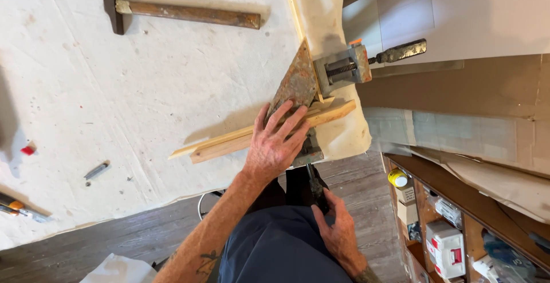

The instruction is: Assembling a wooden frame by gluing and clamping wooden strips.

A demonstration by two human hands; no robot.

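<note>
My left hand [276, 144] lies flat, fingers spread, on two light wooden strips [229, 141] and on a rusty corner clamp [295, 85] at the corner of a white-covered table [143, 99]. Below the table edge, my right hand [338, 231] is closed around the dark screw handle [315, 185] of the near clamp screw. A second clamp screw [349, 68] with a worn handle [404, 51] sticks out to the right past the table edge.
A hammer [183, 11] lies at the back of the table. A small metal piece [96, 171], a red bit [27, 149] and a tool tip [17, 208] lie at the left. Cardboard sheets [458, 88] and a shelf with boxes [447, 243] are at the right.
</note>
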